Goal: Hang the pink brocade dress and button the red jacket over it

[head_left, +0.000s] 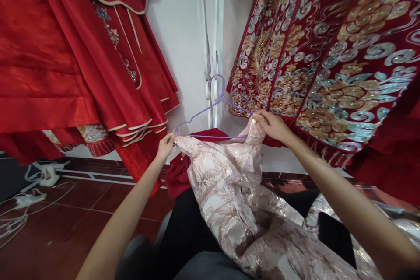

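A pale pink dress [216, 170] with a shiny raised pattern lies across my lap, its top lifted in front of me. A purple hanger [205, 108] sits at the dress's shoulders, hook upward; its right end is inside or behind the right strap. My left hand [166, 144] pinches the left strap close to the hanger's left end. The right strap is gripped by my right hand [271, 124], fingers closed over it. A small dangling ornament [182, 156] hangs by the left strap. I cannot tell how far each hanger end reaches into the straps.
Red garments [108, 52] hang at the left, and a red, gold-embroidered garment [328, 61] hangs at the right. White metal poles [210, 30] stand in the corner. White cables [28, 210] lie on the tiled floor [82, 197]. A dark flat object [336, 236] rests at lower right.
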The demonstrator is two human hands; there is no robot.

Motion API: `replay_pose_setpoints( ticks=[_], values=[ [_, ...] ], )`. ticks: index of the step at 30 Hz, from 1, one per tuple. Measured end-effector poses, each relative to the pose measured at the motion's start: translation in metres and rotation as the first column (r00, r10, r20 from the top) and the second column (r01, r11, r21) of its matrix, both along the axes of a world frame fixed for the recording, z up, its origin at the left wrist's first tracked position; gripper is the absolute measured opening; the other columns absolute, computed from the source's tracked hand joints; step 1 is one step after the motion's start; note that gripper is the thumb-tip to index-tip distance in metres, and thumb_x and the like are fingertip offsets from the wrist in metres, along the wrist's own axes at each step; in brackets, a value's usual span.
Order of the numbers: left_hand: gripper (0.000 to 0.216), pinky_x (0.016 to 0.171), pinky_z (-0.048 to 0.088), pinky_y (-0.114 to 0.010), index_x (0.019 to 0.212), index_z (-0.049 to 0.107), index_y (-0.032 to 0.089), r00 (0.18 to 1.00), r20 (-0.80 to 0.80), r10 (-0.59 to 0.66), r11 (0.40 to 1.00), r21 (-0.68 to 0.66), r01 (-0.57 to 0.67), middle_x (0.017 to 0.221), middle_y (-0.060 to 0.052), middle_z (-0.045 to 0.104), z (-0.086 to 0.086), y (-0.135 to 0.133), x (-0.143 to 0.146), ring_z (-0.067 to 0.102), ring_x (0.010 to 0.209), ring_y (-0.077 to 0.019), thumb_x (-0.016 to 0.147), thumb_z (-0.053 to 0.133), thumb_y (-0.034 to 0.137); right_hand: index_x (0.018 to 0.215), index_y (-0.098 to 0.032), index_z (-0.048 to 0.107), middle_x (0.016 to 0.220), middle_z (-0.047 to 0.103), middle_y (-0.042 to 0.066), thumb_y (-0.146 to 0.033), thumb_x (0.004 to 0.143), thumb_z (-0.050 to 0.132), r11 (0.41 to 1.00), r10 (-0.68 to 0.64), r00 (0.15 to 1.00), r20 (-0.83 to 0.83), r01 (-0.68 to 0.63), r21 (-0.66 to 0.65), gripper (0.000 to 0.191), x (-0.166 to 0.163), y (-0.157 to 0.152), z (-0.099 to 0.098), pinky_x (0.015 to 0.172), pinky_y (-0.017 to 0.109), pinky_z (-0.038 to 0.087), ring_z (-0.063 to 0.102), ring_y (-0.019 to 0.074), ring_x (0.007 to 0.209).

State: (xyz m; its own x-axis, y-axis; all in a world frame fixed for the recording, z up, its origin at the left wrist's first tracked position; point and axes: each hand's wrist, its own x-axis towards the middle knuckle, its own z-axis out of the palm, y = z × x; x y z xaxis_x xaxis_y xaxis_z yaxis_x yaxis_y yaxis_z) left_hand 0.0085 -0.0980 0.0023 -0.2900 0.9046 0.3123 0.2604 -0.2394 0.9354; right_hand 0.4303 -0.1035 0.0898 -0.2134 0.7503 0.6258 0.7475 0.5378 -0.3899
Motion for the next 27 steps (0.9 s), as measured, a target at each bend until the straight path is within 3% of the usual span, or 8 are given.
replay_pose_setpoints(
  ticks=[5,9,12,15,23,27],
  values=[
    [0.054,0.078,0.05,-0.033,0.097,0.067,0.015,1.0,0.022,-0.017,1.0,-0.008,0.017,0.1,-0.01,0.069,-0.002,-0.007,-0.004,0.062,0.091,-0.0233,0.068,0.064,0.061,0.098,-0.02,0.062,0.091,0.071,0.007,-0.042,0.091,0.043,0.999,0.018,1.0,0.013,-0.019,0.028,0.03,0.002,0.001,0.0,0.074,0.031,0.046,0.065,0.0232,0.079],
    [0.051,0.082,0.049,-0.033,0.101,0.068,0.014,0.998,0.05,0.023,0.996,0.088,-0.027,0.105,-0.01,0.069,0.009,-0.004,-0.001,0.062,0.095,-0.0236,0.072,0.062,0.055,0.098,-0.02,0.063,0.093,0.071,0.008,-0.041,0.091,0.043,0.999,0.034,0.999,0.03,-0.035,0.027,0.03,0.004,0.002,0.004,0.075,0.032,0.046,0.065,0.0239,0.082],
    [0.039,0.085,0.047,-0.032,0.098,0.069,0.014,0.994,-0.079,0.071,0.989,0.132,-0.061,0.104,-0.009,0.07,0.027,0.01,0.001,0.062,0.096,-0.0231,0.076,0.057,0.045,0.099,-0.021,0.064,0.092,0.071,0.007,-0.042,0.09,0.043,0.999,0.039,0.998,0.046,-0.039,-0.006,0.031,0.005,0.003,0.007,0.074,0.032,0.046,0.065,0.0236,0.081],
    [0.026,0.086,0.045,-0.032,0.082,0.071,0.014,0.975,-0.209,0.071,0.994,0.095,-0.052,0.09,-0.008,0.072,0.036,0.022,0.0,0.063,0.088,-0.0232,0.073,0.059,0.036,0.099,-0.021,0.065,0.092,0.071,0.006,-0.043,0.091,0.042,1.0,0.014,0.999,0.049,-0.013,-0.01,0.032,0.005,0.004,0.007,0.073,0.031,0.046,0.065,0.0236,0.08],
    [0.019,0.072,0.046,-0.031,0.068,0.066,0.015,0.981,-0.188,0.053,0.997,-0.043,-0.062,0.073,-0.006,0.069,0.003,0.006,-0.007,0.06,0.071,-0.0208,0.068,0.057,0.032,0.102,-0.02,0.066,0.095,0.072,0.007,-0.041,0.09,0.043,1.0,-0.03,0.998,0.048,0.03,0.008,0.032,0.004,0.007,0.004,0.076,0.032,0.047,0.066,0.024,0.084],
    [0.02,0.074,0.045,-0.031,0.07,0.066,0.015,0.986,-0.16,0.042,0.998,-0.049,-0.05,0.075,-0.006,0.069,0.001,0.011,0.0,0.06,0.073,-0.0208,0.068,0.057,0.032,0.103,-0.021,0.066,0.097,0.072,0.006,-0.041,0.09,0.044,1.0,-0.015,0.999,0.042,0.014,0.013,0.032,0.005,0.007,0.003,0.077,0.031,0.048,0.067,0.0233,0.085]
  ],
)
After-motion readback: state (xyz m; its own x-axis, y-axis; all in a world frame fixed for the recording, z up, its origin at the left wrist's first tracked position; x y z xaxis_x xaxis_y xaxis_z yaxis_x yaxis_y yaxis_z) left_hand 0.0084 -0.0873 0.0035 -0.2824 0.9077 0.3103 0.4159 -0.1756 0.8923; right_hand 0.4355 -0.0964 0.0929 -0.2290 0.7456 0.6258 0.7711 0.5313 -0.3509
